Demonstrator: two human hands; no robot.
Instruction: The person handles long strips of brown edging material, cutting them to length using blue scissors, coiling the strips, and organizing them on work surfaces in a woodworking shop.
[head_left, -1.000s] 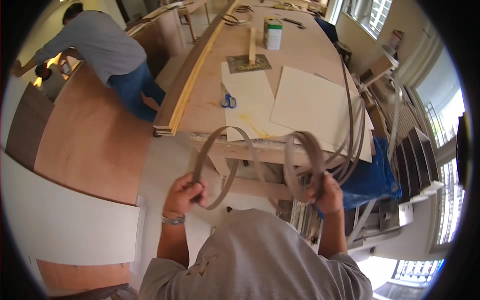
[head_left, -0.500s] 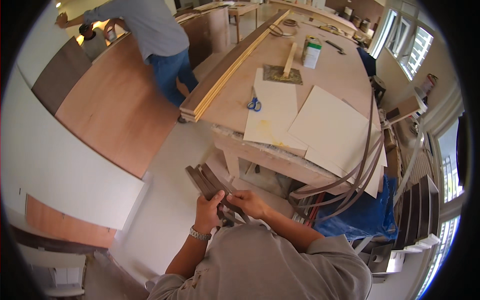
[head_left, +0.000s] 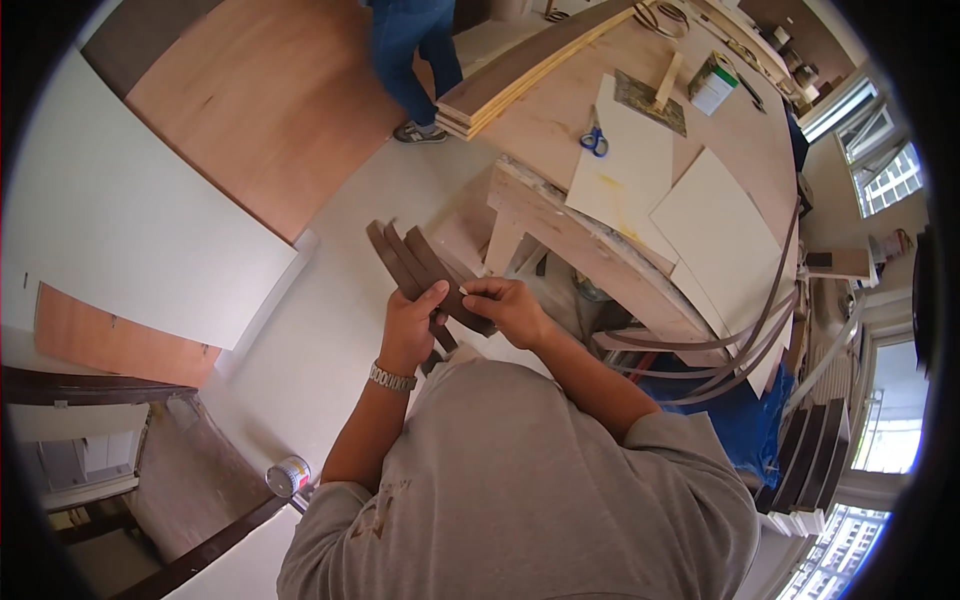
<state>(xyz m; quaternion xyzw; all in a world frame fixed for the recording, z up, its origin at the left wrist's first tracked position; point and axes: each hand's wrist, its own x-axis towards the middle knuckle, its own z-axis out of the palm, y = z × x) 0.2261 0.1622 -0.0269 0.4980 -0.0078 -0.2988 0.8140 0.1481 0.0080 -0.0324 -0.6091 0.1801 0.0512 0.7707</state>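
Note:
Folded lengths of flat brown edging strip (head_left: 405,262) are bunched in front of my chest, beside the table's near corner. My left hand (head_left: 410,328) is wrapped round the bundle, thumb pressed across it. Close by on the right, my right hand (head_left: 510,313) has its fingertips closed in a pinch at the bundle's edge. The far loops of the strip fan out beyond my left hand, and a short tail hangs below it. My fingers hide part of the bundle.
On the worktable (head_left: 560,140) lie blue-handled scissors (head_left: 595,142), pale sheets (head_left: 720,220), stacked boards (head_left: 530,60) and a green-and-white can (head_left: 713,84). Loose brown strips (head_left: 785,262) loop off its right side above blue plastic (head_left: 755,425). A can (head_left: 288,477) stands left. A person's legs (head_left: 412,60) are beyond.
My view has turned, shifting the table up and right. The bundle is tilted and shows more of its flat side. My right fingertips have moved along its edge. The other person has shifted.

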